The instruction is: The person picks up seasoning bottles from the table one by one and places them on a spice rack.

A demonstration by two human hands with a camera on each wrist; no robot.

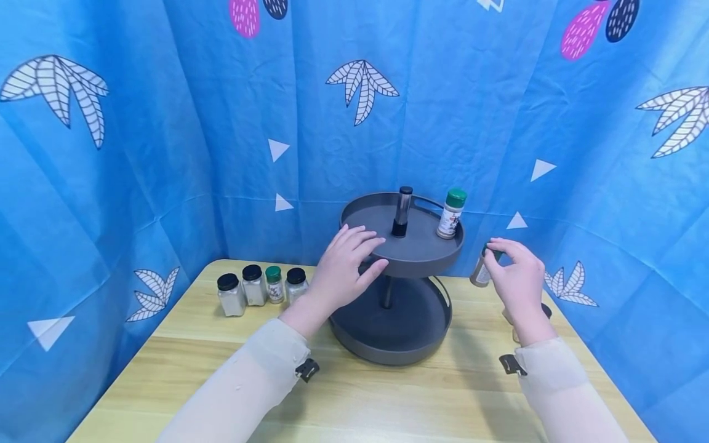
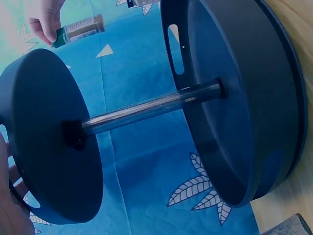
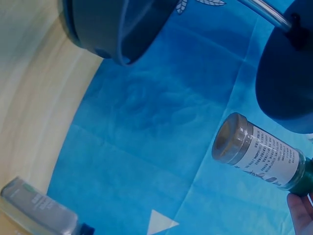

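Observation:
A dark grey two-tier round rack (image 1: 388, 357) stands on the table. My left hand (image 1: 349, 264) is at the left of its upper tray (image 1: 426, 266), fingers spread and fairly straight over the rim. In the left wrist view some of its fingers (image 2: 17, 178) show beside the tray's handle slot. My right hand (image 1: 520, 277) pinches a spice bottle (image 3: 264, 154) by its green cap, tilted, in the air right of the upper tray. On that tray stand a slim black-capped bottle (image 1: 403, 212) and a green-capped spice bottle (image 1: 450, 218).
Black-capped jars (image 1: 231, 298) and a small green-capped bottle (image 1: 274, 286) stand in a row at the table's left. More containers, one black-capped (image 1: 546, 311), are partly hidden behind my right wrist. A blue patterned curtain (image 1: 354, 154) surrounds the wooden table (image 1: 388, 406).

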